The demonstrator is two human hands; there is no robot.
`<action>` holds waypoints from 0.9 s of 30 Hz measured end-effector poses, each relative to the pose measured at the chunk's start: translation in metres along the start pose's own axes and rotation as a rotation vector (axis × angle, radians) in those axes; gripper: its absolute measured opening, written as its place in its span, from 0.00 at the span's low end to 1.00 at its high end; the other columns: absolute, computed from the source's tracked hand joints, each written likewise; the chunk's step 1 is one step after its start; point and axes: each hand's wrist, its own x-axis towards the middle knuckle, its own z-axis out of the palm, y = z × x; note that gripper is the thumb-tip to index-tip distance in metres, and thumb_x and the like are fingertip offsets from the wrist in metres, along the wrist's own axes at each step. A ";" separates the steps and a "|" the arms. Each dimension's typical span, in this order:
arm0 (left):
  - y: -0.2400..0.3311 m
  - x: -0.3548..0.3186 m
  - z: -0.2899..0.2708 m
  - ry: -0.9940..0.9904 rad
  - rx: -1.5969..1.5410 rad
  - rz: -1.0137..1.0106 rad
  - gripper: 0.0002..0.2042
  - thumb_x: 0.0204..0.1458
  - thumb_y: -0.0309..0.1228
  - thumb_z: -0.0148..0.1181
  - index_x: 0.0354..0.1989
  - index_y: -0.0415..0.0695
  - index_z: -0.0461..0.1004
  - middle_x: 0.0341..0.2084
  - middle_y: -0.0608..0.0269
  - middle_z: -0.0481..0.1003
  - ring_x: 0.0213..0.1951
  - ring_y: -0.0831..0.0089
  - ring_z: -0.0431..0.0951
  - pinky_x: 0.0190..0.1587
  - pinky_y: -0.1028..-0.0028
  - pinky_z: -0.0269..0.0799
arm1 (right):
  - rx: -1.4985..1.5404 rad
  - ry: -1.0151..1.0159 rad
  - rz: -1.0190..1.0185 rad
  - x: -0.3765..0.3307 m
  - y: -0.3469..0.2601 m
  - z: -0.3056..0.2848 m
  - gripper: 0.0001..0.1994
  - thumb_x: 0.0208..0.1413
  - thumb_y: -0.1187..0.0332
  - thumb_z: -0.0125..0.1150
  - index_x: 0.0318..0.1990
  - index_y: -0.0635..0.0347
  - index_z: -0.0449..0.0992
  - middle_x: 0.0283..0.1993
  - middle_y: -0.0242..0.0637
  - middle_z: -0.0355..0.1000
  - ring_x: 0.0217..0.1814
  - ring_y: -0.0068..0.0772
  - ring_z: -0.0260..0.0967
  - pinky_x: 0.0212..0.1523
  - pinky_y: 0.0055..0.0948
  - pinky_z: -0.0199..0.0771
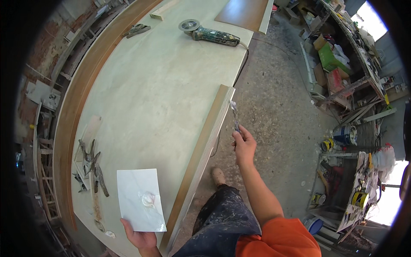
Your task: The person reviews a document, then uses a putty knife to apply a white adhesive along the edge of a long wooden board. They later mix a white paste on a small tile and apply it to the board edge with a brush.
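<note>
My left hand (pixel 143 240) grips the lower edge of a white rectangular board (pixel 135 188), which carries a blob of pale paste (pixel 148 199). In my right hand (pixel 245 146) is a narrow putty knife (pixel 235 116), pointing away from me, with whitish paste on its blade. The blade tip is close beside the far end of a wood strip (pixel 199 150) that runs along the right edge of a large pale slab (pixel 141 90). From this view I cannot tell whether the blade touches the edge.
An angle grinder (pixel 216 36) lies at the slab's far right, its cord hanging over the edge. Several clamps (pixel 90 162) lie at the left; more clamps (pixel 137 30) sit farther back. Brown panel (pixel 244 16) is at the far end. Cluttered shelving (pixel 359 55) stands right, beyond the speckled floor (pixel 278 94).
</note>
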 end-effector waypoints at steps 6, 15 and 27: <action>0.017 -0.016 -0.036 -0.053 -0.021 -0.020 0.33 0.70 0.51 0.44 0.74 0.39 0.53 0.71 0.55 0.61 0.70 0.55 0.63 0.71 0.54 0.60 | 0.110 0.044 0.039 -0.031 0.001 -0.013 0.21 0.62 0.70 0.63 0.62 0.66 0.74 0.38 0.34 0.78 0.25 0.20 0.69 0.23 0.21 0.67; 0.044 -0.040 -0.101 -0.084 0.006 -0.043 0.33 0.70 0.52 0.44 0.75 0.40 0.53 0.70 0.55 0.62 0.70 0.55 0.63 0.71 0.54 0.59 | 0.398 -0.141 0.186 -0.129 0.004 -0.017 0.23 0.66 0.71 0.60 0.67 0.66 0.67 0.42 0.41 0.79 0.27 0.24 0.72 0.25 0.23 0.70; 0.050 -0.047 -0.100 -0.080 0.049 -0.049 0.34 0.70 0.52 0.44 0.75 0.39 0.53 0.71 0.54 0.61 0.70 0.55 0.63 0.72 0.54 0.58 | 0.294 -0.023 0.144 -0.148 0.048 0.026 0.21 0.66 0.71 0.60 0.66 0.63 0.71 0.41 0.33 0.78 0.31 0.21 0.71 0.28 0.21 0.70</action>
